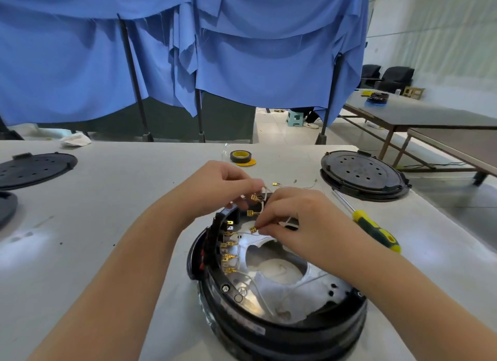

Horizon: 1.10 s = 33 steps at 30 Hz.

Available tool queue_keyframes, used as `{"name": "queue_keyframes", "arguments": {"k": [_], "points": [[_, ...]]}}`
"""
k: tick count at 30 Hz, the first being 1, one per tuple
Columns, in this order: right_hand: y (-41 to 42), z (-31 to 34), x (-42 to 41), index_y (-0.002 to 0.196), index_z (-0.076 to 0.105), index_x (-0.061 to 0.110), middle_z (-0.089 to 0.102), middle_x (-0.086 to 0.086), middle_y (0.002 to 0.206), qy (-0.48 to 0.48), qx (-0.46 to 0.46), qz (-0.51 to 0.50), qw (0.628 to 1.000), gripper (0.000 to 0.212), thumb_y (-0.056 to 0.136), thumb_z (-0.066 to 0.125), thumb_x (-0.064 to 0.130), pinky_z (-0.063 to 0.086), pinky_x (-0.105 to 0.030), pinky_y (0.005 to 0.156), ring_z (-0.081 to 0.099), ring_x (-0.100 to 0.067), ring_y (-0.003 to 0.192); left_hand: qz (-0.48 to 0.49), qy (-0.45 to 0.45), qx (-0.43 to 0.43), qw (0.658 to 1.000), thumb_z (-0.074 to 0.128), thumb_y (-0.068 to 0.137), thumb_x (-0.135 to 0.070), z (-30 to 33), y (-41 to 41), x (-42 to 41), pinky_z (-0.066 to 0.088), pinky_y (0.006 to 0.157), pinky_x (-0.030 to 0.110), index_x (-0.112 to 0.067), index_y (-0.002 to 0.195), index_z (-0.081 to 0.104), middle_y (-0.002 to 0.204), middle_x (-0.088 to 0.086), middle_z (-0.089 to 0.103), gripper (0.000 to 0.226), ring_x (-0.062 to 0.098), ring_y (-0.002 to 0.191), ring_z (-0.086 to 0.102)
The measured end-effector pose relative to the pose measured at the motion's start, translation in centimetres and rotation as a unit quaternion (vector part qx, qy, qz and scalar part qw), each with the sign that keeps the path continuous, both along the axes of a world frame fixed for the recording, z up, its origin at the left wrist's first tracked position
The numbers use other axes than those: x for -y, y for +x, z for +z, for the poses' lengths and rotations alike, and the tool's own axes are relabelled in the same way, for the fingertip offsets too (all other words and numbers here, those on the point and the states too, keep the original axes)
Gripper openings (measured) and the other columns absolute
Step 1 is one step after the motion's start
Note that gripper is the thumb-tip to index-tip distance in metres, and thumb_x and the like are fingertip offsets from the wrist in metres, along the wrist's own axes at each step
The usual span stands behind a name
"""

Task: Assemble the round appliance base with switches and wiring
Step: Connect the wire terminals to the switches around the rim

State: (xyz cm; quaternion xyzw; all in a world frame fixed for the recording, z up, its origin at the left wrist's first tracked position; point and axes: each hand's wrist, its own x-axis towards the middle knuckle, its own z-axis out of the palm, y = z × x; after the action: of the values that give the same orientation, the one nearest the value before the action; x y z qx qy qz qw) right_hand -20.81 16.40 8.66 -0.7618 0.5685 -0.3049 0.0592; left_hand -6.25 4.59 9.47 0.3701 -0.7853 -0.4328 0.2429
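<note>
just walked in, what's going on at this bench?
A person is wiring the open round appliance base on the white table. The right hand pinches a brass spade connector on a thin wire, near the row of switch terminals along the base's far-left inner wall. The left hand holds more wires and connectors just above the rim. Several terminals already carry connectors. A yellow-handled screwdriver lies to the right, untouched, with a tape roll and a black perforated cover farther back.
</note>
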Motion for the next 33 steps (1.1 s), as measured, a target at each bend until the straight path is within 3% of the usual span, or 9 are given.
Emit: {"name": "queue_keyframes", "arguments": {"k": [7,11,15,17,19,23,27,30,33], "points": [[0.1,-0.1,-0.3,0.096,0.076,0.025,0.066,0.011,0.095,0.054,-0.042,0.011,0.998,0.013,0.086,0.069,0.021,0.047,-0.027,0.084,0.059,-0.005,0.089,0.005,0.017,0.038,0.999,0.065,0.09,-0.027,-0.3,0.3,0.4,0.047,0.064,0.024,-0.02,0.085,0.073,0.07,-0.008,0.074,0.012,0.001,0.06,0.066],[-0.7,0.5,-0.3,0.092,0.077,0.027,0.07,0.014,0.085,0.061,0.068,-0.009,0.996,0.015,0.081,0.073,0.017,0.051,-0.019,0.078,0.064,-0.002,0.082,0.019,0.032,0.032,0.999,0.064,0.091,-0.024,-0.3,0.4,0.4,0.048,0.064,0.023,-0.017,0.087,0.073,0.067,-0.009,0.073,0.012,-0.001,0.059,0.065],[-1.8,0.9,1.3,0.082,0.073,0.032,0.07,0.017,0.077,-0.004,0.167,-0.132,0.977,0.007,0.084,0.067,0.029,0.049,-0.01,0.064,0.063,0.002,0.076,0.035,0.056,0.015,0.998,0.066,0.09,-0.025,-0.1,0.0,0.3,0.051,0.065,0.023,-0.014,0.087,0.072,0.065,-0.007,0.07,0.013,-0.001,0.057,0.063],[-2.1,0.9,2.4,0.082,0.072,0.031,0.07,0.015,0.077,0.051,0.181,-0.171,0.967,0.009,0.084,0.066,0.037,0.044,-0.01,0.062,0.063,0.002,0.075,0.039,0.063,0.021,0.997,0.066,0.09,-0.026,-0.1,-0.2,0.1,0.049,0.064,0.021,-0.015,0.088,0.072,0.067,-0.006,0.069,0.013,0.002,0.06,0.062],[-2.1,0.9,3.3,0.082,0.073,0.027,0.072,0.011,0.077,0.129,0.217,-0.169,0.953,0.013,0.083,0.068,0.039,0.05,-0.015,0.066,0.066,-0.002,0.074,0.044,0.063,0.027,0.997,0.066,0.09,-0.027,-0.1,-0.4,0.0,0.048,0.062,0.02,-0.016,0.089,0.072,0.066,-0.008,0.068,0.013,0.003,0.062,0.061],[-2.0,1.1,4.1,0.085,0.073,0.013,0.076,-0.001,0.077,0.238,0.344,-0.135,0.898,0.011,0.082,0.073,0.023,0.059,-0.022,0.067,0.073,-0.01,0.073,0.05,0.054,0.025,0.997,0.067,0.089,-0.03,-0.2,-0.5,0.0,0.049,0.063,0.021,-0.018,0.088,0.073,0.065,-0.009,0.068,0.014,0.002,0.061,0.061],[-1.9,1.2,4.4,0.089,0.071,0.007,0.076,-0.008,0.079,0.293,0.407,-0.123,0.856,0.011,0.081,0.073,0.015,0.057,-0.02,0.057,0.074,-0.014,0.073,0.064,0.037,0.018,0.997,0.069,0.088,-0.031,-0.2,-0.6,0.1,0.048,0.058,0.019,-0.02,0.079,0.072,0.061,-0.01,0.068,0.014,-0.001,0.056,0.061],[-2.0,1.4,4.5,0.087,0.071,0.007,0.075,-0.009,0.078,0.299,0.418,-0.11,0.851,0.008,0.081,0.073,0.013,0.056,-0.02,0.055,0.073,-0.014,0.07,0.078,0.032,0.001,0.996,0.069,0.087,-0.031,-0.2,-0.7,0.1,0.044,0.05,0.014,-0.02,0.073,0.07,0.054,-0.013,0.065,0.018,-0.005,0.049,0.059],[-2.3,1.6,4.7,0.085,0.07,0.008,0.075,-0.007,0.075,0.301,0.411,-0.105,0.854,0.004,0.082,0.072,0.01,0.056,-0.019,0.055,0.072,-0.011,0.068,0.093,0.033,-0.024,0.995,0.068,0.087,-0.031,-0.2,-0.9,-0.3,0.043,0.051,0.015,-0.02,0.073,0.071,0.056,-0.012,0.065,0.018,-0.002,0.052,0.058]]}}
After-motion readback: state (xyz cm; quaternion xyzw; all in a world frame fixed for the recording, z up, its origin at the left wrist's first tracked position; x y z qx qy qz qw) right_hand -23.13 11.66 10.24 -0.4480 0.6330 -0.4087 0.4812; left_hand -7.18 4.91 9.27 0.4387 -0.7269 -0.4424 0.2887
